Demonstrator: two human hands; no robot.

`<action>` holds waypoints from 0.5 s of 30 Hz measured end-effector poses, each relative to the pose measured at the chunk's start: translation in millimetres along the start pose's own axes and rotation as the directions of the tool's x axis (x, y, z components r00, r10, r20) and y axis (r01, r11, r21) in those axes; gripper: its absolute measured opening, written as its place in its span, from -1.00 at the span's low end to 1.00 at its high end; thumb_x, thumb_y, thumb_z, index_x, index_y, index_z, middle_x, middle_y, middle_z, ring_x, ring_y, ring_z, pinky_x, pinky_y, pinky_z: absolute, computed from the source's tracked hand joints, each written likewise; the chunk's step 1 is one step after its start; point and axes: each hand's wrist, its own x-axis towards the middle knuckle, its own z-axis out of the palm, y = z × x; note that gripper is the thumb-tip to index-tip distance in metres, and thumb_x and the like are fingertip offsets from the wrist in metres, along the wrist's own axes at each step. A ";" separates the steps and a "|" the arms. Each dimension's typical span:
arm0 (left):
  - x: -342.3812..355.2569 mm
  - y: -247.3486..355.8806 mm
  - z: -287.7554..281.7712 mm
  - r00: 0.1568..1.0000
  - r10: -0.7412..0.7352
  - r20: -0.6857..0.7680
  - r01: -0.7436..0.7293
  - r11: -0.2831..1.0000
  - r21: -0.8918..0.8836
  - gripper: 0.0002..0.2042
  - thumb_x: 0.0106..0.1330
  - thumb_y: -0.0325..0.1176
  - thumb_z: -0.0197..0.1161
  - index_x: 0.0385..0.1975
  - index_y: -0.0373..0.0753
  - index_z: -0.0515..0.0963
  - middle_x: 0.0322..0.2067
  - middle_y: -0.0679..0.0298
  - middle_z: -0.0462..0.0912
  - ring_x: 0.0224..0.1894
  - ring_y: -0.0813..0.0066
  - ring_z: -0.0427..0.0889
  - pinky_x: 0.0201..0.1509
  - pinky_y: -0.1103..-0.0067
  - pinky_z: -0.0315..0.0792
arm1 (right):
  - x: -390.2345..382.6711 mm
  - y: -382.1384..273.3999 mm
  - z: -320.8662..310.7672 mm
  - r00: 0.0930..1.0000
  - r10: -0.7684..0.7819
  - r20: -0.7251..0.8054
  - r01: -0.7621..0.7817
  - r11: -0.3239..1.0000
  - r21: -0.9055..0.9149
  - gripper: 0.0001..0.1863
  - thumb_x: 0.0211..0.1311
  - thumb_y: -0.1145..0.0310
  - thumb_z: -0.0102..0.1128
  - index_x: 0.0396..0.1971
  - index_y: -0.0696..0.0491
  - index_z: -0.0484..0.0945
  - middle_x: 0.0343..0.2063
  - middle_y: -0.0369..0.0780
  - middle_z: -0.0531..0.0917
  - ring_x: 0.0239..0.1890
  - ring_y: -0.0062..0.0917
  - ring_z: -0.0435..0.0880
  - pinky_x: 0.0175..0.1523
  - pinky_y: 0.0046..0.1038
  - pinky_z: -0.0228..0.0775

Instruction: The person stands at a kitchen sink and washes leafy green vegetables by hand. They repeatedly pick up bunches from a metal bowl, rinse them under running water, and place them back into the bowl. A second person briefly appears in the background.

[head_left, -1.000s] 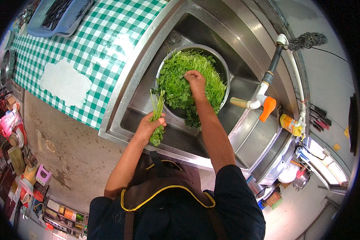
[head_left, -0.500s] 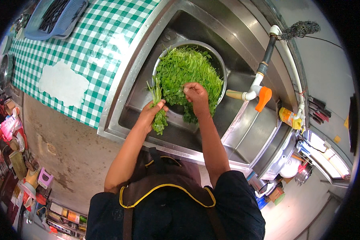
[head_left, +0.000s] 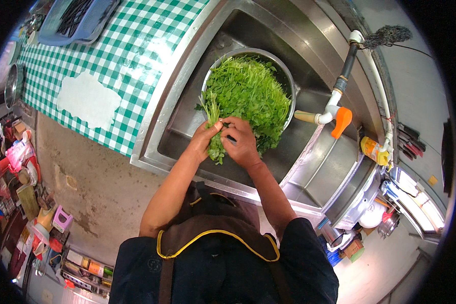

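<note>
A small bunch of leafy greens [head_left: 216,148], pale stems up and leaves hanging down, is in my left hand [head_left: 202,140], thumb pressed across it. From the other side my right hand [head_left: 241,143] meets it, fingers curled and pinching at the bunch beside the left thumb. What lies between those fingertips is partly hidden. Just beyond both hands, a round metal bowl [head_left: 292,87] is heaped with more of the same greens [head_left: 251,88]. The bowl rests in the deep basin of a steel sink [head_left: 182,121].
Right of the bowl are a tap with an orange lever [head_left: 342,121] and a second steel basin [head_left: 321,164]. A yellow bottle [head_left: 372,149] stands behind it. On the left, a green checked tablecloth [head_left: 142,61] bears a blue basket [head_left: 61,38] of dark sticks.
My right hand has come down and left from over the bowl to the bunch. My left hand has shifted slightly right and up, still holding the greens.
</note>
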 end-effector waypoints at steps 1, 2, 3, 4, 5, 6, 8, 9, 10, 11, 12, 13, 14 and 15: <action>1.4 -1.8 -1.6 1.000 0.009 -0.005 -0.009 1.000 0.026 -0.71 0.37 -0.22 0.24 -0.02 -0.22 0.51 -0.17 0.27 0.62 -0.20 0.50 0.62 -0.16 0.53 0.55 | 0.3 -3.5 -0.4 1.000 -0.004 0.025 0.004 1.000 -0.005 -0.87 -0.04 0.48 0.30 -0.43 0.05 0.58 -0.01 -0.22 0.55 -0.08 -0.30 0.52 0.08 -0.32 0.36; 2.6 -2.7 -6.1 0.999 0.008 -0.037 -0.006 0.999 0.041 -0.72 0.37 -0.25 0.25 -0.02 -0.23 0.51 -0.18 0.27 0.62 -0.20 0.50 0.62 -0.16 0.54 0.54 | 1.2 -6.7 -0.5 0.999 -0.009 0.050 0.009 1.000 -0.009 -0.88 -0.04 0.48 0.31 -0.43 0.05 0.58 0.00 -0.22 0.55 -0.09 -0.30 0.52 0.08 -0.32 0.36; 3.1 -2.2 -11.9 0.998 0.008 -0.070 -0.004 0.998 0.056 -0.73 0.36 -0.28 0.26 -0.03 -0.23 0.51 -0.19 0.27 0.62 -0.21 0.50 0.61 -0.17 0.54 0.54 | 2.6 -9.1 0.1 0.997 -0.037 0.072 0.033 0.998 0.055 -0.86 0.01 0.45 0.30 -0.36 0.04 0.62 0.01 -0.20 0.55 -0.07 -0.33 0.53 0.10 -0.32 0.35; 2.4 -1.1 -11.6 0.995 0.005 -0.099 0.002 0.997 0.072 -0.74 0.35 -0.30 0.26 -0.04 -0.24 0.52 -0.20 0.27 0.62 -0.21 0.50 0.61 -0.17 0.54 0.53 | 3.0 -6.2 0.1 0.998 -0.006 0.061 -0.001 0.994 0.107 -0.85 0.03 0.44 0.29 -0.34 0.03 0.63 0.02 -0.20 0.55 -0.05 -0.34 0.53 0.10 -0.33 0.35; -1.5 -0.2 -9.0 0.994 0.040 -0.104 -0.033 0.997 0.066 -0.73 0.34 -0.27 0.27 -0.05 -0.23 0.52 -0.26 0.28 0.62 -0.28 0.49 0.59 -0.22 0.54 0.51 | 3.3 -0.4 1.5 0.998 0.025 0.054 -0.034 0.986 0.161 -0.84 0.05 0.43 0.29 -0.31 0.03 0.64 0.03 -0.20 0.55 -0.04 -0.36 0.53 0.10 -0.34 0.35; -2.9 -0.3 -12.6 0.996 0.041 -0.077 -0.037 0.998 0.058 -0.74 0.34 -0.27 0.27 -0.05 -0.23 0.52 -0.29 0.28 0.62 -0.30 0.49 0.58 -0.23 0.55 0.49 | 4.2 6.6 3.0 0.997 0.056 0.048 -0.065 0.974 0.215 -0.83 0.07 0.43 0.28 -0.29 0.02 0.65 0.03 -0.19 0.55 -0.03 -0.37 0.53 0.10 -0.34 0.35; -9.9 4.7 -24.7 0.998 0.048 -0.033 -0.046 0.998 0.046 -0.75 0.34 -0.29 0.27 -0.06 -0.24 0.52 -0.35 0.29 0.61 -0.34 0.50 0.56 -0.27 0.56 0.47 | 14.6 29.4 6.8 0.977 0.200 -0.073 -0.173 0.947 0.272 -0.81 0.13 0.41 0.27 -0.22 0.06 0.65 -0.10 -0.19 0.62 -0.10 -0.43 0.58 0.01 -0.39 0.42; -15.3 6.8 -25.4 0.995 0.033 -0.090 -0.031 0.999 0.022 -0.77 0.33 -0.34 0.27 -0.09 -0.26 0.52 -0.41 0.28 0.60 -0.38 0.51 0.53 -0.29 0.59 0.45 | 23.3 43.4 9.4 0.941 0.327 -0.088 -0.279 0.897 0.342 -0.80 0.13 0.39 0.27 -0.22 0.06 0.64 -0.13 -0.17 0.63 -0.11 -0.38 0.61 0.01 -0.36 0.43; -18.8 7.9 -27.8 0.995 0.037 -0.089 -0.035 0.999 0.021 -0.77 0.33 -0.34 0.27 -0.09 -0.26 0.52 -0.41 0.28 0.60 -0.38 0.51 0.54 -0.29 0.59 0.45 | 32.7 58.8 12.8 0.889 0.448 -0.094 -0.374 0.830 0.413 -0.79 0.12 0.37 0.28 -0.22 0.07 0.64 -0.15 -0.15 0.65 -0.11 -0.33 0.63 0.00 -0.32 0.45; -21.1 9.4 -29.7 0.996 0.038 -0.083 -0.036 0.999 0.020 -0.77 0.33 -0.34 0.27 -0.09 -0.26 0.52 -0.41 0.28 0.60 -0.38 0.51 0.54 -0.29 0.58 0.45 | 42.3 79.7 15.6 0.880 0.458 -0.125 -0.379 0.837 0.395 -0.77 0.13 0.36 0.27 -0.20 0.07 0.63 -0.19 -0.14 0.66 -0.15 -0.34 0.65 -0.03 -0.35 0.46; -22.6 10.2 -30.4 0.997 0.037 -0.073 -0.035 0.999 0.019 -0.78 0.34 -0.34 0.27 -0.09 -0.26 0.52 -0.42 0.28 0.60 -0.38 0.50 0.54 -0.28 0.58 0.45 | 51.9 102.9 17.8 0.870 0.468 -0.159 -0.385 0.843 0.375 -0.75 0.13 0.35 0.27 -0.18 0.07 0.63 -0.24 -0.14 0.67 -0.19 -0.35 0.66 -0.06 -0.37 0.48; -23.0 10.5 -31.3 0.996 0.041 -0.077 -0.038 0.999 0.036 -0.79 0.34 -0.35 0.26 -0.10 -0.26 0.52 -0.42 0.28 0.60 -0.37 0.49 0.55 -0.29 0.58 0.45 | 61.7 117.3 18.7 0.859 0.475 -0.189 -0.390 0.849 0.356 -0.74 0.14 0.34 0.26 -0.16 0.06 0.63 -0.28 -0.14 0.67 -0.23 -0.36 0.67 -0.10 -0.39 0.49; -24.9 11.7 -31.6 0.995 0.041 -0.087 -0.037 0.998 0.050 -0.79 0.33 -0.34 0.27 -0.10 -0.25 0.52 -0.42 0.28 0.60 -0.37 0.49 0.55 -0.29 0.58 0.45 | 74.8 115.6 17.4 0.854 0.491 -0.172 -0.435 0.855 0.281 -0.73 0.14 0.34 0.25 -0.15 0.06 0.63 -0.28 -0.13 0.67 -0.23 -0.34 0.67 -0.10 -0.38 0.49; -26.8 12.9 -31.7 0.995 0.041 -0.096 -0.035 0.997 0.064 -0.79 0.33 -0.34 0.27 -0.10 -0.25 0.52 -0.42 0.28 0.60 -0.37 0.49 0.55 -0.29 0.58 0.45 | 86.7 113.8 15.1 0.847 0.508 -0.157 -0.475 0.856 0.204 -0.72 0.15 0.33 0.23 -0.13 0.05 0.62 -0.29 -0.12 0.68 -0.23 -0.32 0.68 -0.11 -0.36 0.49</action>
